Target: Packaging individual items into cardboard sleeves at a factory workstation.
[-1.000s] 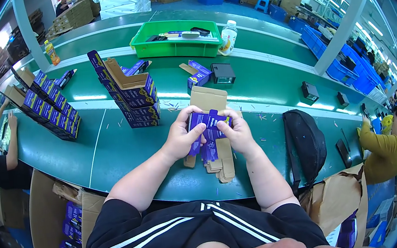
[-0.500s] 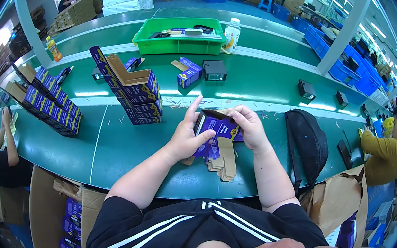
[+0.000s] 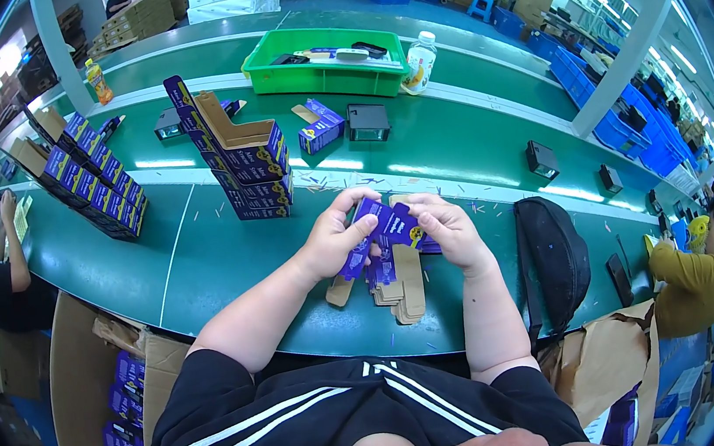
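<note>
Between my two hands is a small purple carton (image 3: 390, 222) with a yellow and black print, tilted above the bench. My left hand (image 3: 339, 236) grips its left side, thumb on the front and fingers bent behind. At its right end my right hand (image 3: 453, 230) pinches the edge between thumb and fingers. Just below lie several flat, unfolded cartons (image 3: 402, 293) in a pile, brown flaps toward me. Ahead to the left stands a stack of purple boxes (image 3: 257, 181), its top one open with brown inside.
Another stack of boxes (image 3: 97, 186) stands farther left. Beyond are a purple box (image 3: 320, 127), a black device (image 3: 368, 122), a green bin (image 3: 327, 78) and a white bottle (image 3: 418, 64). A black bag (image 3: 551, 262) lies right; large cartons (image 3: 85, 386) flank me. Co-workers sit at both sides.
My left fingers, spread before, have folded round the carton, which has turned so its printed face shows more. The purple box and black devices on the far belt have shifted left.
</note>
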`<control>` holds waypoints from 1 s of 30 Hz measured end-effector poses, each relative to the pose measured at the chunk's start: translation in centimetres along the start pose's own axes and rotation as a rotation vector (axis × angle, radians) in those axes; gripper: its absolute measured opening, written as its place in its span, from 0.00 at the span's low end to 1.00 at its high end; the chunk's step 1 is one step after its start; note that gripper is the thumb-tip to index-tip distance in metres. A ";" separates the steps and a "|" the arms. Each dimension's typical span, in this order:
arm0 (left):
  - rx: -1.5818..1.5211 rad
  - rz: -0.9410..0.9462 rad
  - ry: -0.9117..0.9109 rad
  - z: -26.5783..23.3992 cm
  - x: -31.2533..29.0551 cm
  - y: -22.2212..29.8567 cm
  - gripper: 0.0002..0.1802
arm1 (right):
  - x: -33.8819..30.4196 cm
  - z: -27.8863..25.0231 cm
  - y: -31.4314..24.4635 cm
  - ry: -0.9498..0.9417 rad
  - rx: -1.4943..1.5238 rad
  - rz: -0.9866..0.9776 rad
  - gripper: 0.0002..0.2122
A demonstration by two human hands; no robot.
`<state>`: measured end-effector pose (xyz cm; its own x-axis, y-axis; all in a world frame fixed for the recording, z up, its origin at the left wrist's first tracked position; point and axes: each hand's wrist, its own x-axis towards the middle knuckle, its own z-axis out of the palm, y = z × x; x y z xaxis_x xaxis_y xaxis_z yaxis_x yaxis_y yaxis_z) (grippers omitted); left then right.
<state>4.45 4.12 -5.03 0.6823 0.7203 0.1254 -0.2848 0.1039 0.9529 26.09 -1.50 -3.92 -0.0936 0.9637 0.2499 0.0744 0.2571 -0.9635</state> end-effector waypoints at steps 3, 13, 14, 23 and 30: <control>0.020 0.016 0.039 0.1 0.0 0.3 0.26 | -0.1 2.0 -0.9 0.189 -0.475 -0.271 0.15; 0.826 0.662 0.114 0.9 -0.8 -0.3 0.20 | 0.1 3.4 -0.8 0.247 -0.576 -0.495 0.13; 0.815 0.680 0.119 1.0 -0.8 -0.3 0.19 | 0.1 3.4 -0.7 0.259 -0.548 -0.538 0.13; 0.649 0.658 0.160 1.2 -0.2 -0.8 0.20 | 0.1 2.9 0.9 0.299 -0.505 -0.683 0.13; 0.867 0.728 -0.037 1.2 0.2 0.4 0.22 | 0.2 0.3 -0.4 0.275 -0.398 -0.338 0.15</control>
<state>5.32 3.47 -4.29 0.5686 0.3931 0.7227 -0.0693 -0.8524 0.5182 25.69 -1.43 -3.47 0.0804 0.7933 0.6036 0.4573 0.5087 -0.7295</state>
